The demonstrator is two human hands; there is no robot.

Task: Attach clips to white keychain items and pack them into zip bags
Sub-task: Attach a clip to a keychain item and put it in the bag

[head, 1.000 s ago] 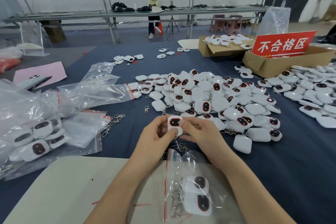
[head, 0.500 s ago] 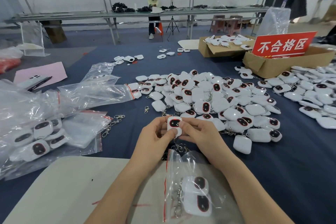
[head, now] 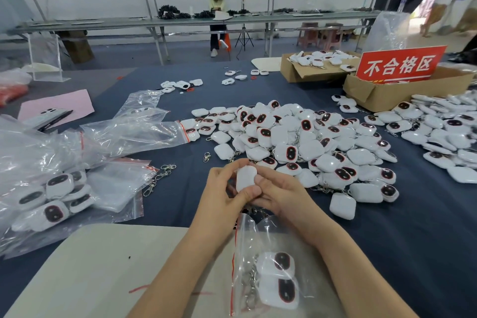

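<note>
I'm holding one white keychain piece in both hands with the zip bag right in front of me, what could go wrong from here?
1. The left hand and right hand pinch the small white plastic keychain item with their fingertips; it could slip from that grip into the heap of white keychain items and get lost.
2. Its metal chain dangles just above the clear zip bag with a red seal and may snag on the bag's rim.
</note>
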